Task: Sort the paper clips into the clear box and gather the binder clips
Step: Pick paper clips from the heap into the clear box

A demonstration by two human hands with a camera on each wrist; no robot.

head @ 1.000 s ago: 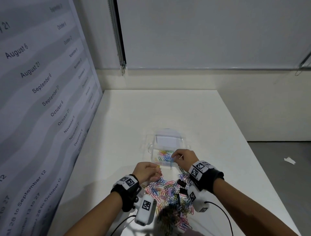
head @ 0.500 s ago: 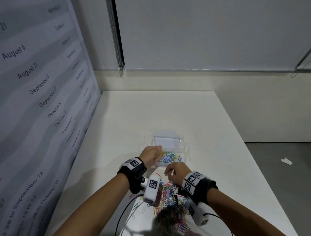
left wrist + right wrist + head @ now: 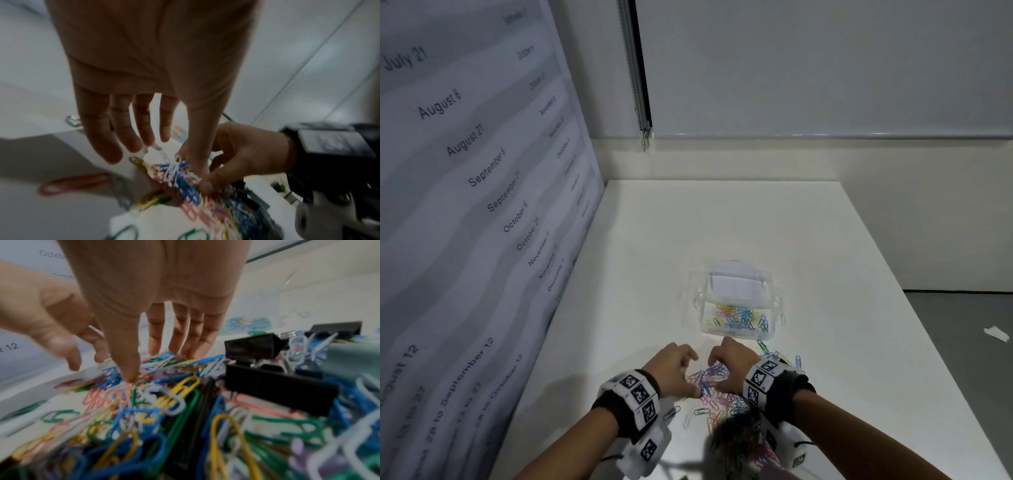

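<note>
Hands are meeting over the loose pile of coloured paper clips (image 3: 710, 380) at the near end of the white table (image 3: 722, 222). The left hand (image 3: 674, 368) is reaching in from the left with its fingers (image 3: 125, 129) spread and nearly straight, grasping nothing, fingertips hanging just above the clips. The right hand (image 3: 729, 365) is pressing down from the right, its thumb (image 3: 127, 360) and fingertips touching the top of the pile; whether it is actually pinching any clips I cannot tell. Black binder clips (image 3: 273, 369) are lying among the paper clips just to the right of that hand, touching the pile. Beyond both hands, the clear box (image 3: 736, 301) is sitting open on the table with a shallow layer of coloured clips inside, and a few stray clips are lying between it and the pile.
</note>
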